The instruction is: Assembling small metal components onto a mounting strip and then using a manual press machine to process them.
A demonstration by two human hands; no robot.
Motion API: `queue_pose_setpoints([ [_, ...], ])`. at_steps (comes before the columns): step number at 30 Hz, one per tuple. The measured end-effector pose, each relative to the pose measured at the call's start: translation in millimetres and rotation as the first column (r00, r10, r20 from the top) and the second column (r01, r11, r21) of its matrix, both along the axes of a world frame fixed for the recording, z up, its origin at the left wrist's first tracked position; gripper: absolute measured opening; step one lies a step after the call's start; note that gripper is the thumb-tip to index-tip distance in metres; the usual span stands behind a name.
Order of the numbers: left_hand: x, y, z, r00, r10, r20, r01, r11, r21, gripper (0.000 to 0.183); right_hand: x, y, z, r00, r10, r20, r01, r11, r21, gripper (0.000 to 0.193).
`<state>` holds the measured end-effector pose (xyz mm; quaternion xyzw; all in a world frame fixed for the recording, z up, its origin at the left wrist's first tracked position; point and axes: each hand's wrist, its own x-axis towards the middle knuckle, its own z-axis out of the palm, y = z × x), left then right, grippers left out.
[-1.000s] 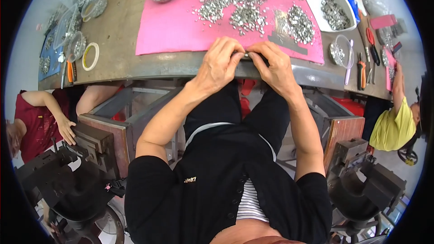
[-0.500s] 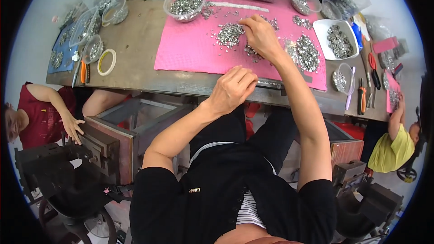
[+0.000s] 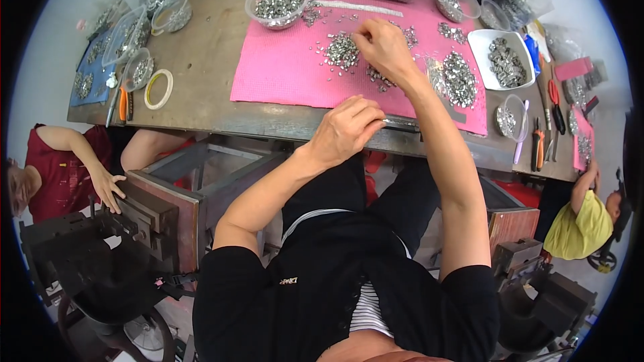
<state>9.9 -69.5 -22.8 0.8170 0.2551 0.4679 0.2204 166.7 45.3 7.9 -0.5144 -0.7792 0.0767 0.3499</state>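
Observation:
My left hand (image 3: 346,129) is closed at the front edge of the table, thumb and fingers pressed together. A narrow silvery strip (image 3: 401,123) lies along the edge right by those fingertips; whether they grip it is unclear. Farther out, my right hand (image 3: 385,48) reaches over the pink mat (image 3: 272,74) with its fingers drawn into a pinch. Their tips are at the right side of a pile of small silver metal pieces (image 3: 341,52), and anything between them is too small to make out. Another little pile (image 3: 380,79) lies partly beneath that hand.
A larger heap of metal pieces (image 3: 459,80) lies on the mat's right. Round and square tubs of pieces, including a clear bowl (image 3: 277,4) and a white tray (image 3: 471,60), stand around it. Pliers (image 3: 538,147) and a tape roll (image 3: 158,90) flank the mat. Co-workers sit at both sides.
My hands stay almost in place; the right fingers have shifted slightly at the pile's edge. The co-worker on the right has moved an arm a little.

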Motion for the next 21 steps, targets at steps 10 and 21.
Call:
queue_pose_setpoints([
  [10, -35.5, 136.9, 6.8, 0.898, 0.376, -0.229, -0.300, 0.904, 0.306, 0.011, 35.5, -102.3, 17.6, 0.998, 0.056, -0.005, -0.052, 0.884, -0.465, 0.015],
  [21, -36.1, 156.0, 21.9, 0.777, 0.268, -0.570, -0.178, 0.962, 0.209, 0.012, 47.7, -94.7, 10.0, 0.971, 0.237, 0.016, -0.218, 0.915, -0.341, 0.013],
])
